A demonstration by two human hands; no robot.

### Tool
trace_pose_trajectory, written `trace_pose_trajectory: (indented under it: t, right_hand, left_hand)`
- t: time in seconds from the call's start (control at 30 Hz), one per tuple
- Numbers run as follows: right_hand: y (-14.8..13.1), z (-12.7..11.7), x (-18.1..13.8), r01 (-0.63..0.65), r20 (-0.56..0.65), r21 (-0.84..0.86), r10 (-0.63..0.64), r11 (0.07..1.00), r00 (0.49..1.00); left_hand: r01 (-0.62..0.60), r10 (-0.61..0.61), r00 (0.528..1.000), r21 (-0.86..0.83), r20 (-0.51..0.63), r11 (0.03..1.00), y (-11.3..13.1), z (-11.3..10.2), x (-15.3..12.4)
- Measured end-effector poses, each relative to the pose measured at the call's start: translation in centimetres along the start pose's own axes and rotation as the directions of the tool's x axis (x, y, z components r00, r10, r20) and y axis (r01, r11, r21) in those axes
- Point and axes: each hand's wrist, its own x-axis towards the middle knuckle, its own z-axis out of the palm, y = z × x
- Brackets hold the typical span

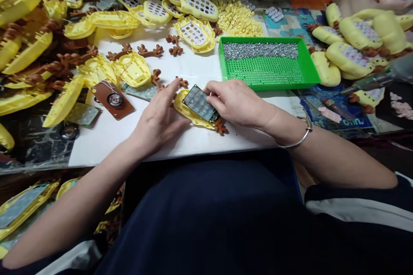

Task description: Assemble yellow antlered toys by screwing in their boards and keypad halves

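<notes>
A yellow toy shell [190, 114] with brown antler pieces lies on the white table [106, 137] in front of me. A grey rubber keypad [198, 103] sits tilted on the shell. My right hand [234, 102] pinches the keypad's right edge, fingers curled over it. My left hand [159, 116] rests against the shell's left side with fingers together and stretched flat, steadying it.
A green tray [309, 75] holding a strip of small metal screws stands at the right rear. Several yellow shells [193, 32] and brown antlers [148, 50] are piled at the back and left. A brown board with a speaker [112, 99] lies left. Finished toys [351, 38] are heaped at right.
</notes>
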Motion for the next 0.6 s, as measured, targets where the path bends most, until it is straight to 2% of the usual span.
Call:
trace_pose_trajectory:
  t: [0.07, 0.17, 0.23, 0.37, 0.6]
  right_hand:
    - [0.1, -0.1, 0.2, 0.030, 0.004, 0.004, -0.030, 1.000, 1.000]
    - [0.6, -0.3, 0.3, 0.061, 0.052, 0.052, -0.064, 0.997, 0.997]
    - [1.0, -0.2, 0.0, 0.101, 0.070, 0.119, -0.110, 0.988, 0.991]
    - [1.8, 0.5, -0.9, 0.161, 0.020, 0.239, -0.171, 0.957, 0.985]
    - [2.6, 1.1, -2.4, 0.354, -0.048, 0.083, -0.351, 0.931, 0.935]
  left_hand:
    - [-0.020, 0.021, 0.999, -0.010, 0.027, 1.000, -0.3, -0.1, 0.2]
    - [-0.046, 0.046, 0.999, -0.016, -0.003, 0.999, -0.1, 0.2, 0.1]
    - [-0.062, 0.061, 0.997, -0.032, -0.040, 0.998, 0.6, 0.6, -0.4]
    - [-0.047, 0.042, 0.996, -0.064, -0.076, 0.997, 2.5, 1.7, -1.6]
    - [0.002, -0.007, 0.998, -0.079, -0.062, 0.997, 3.8, 2.7, -1.8]
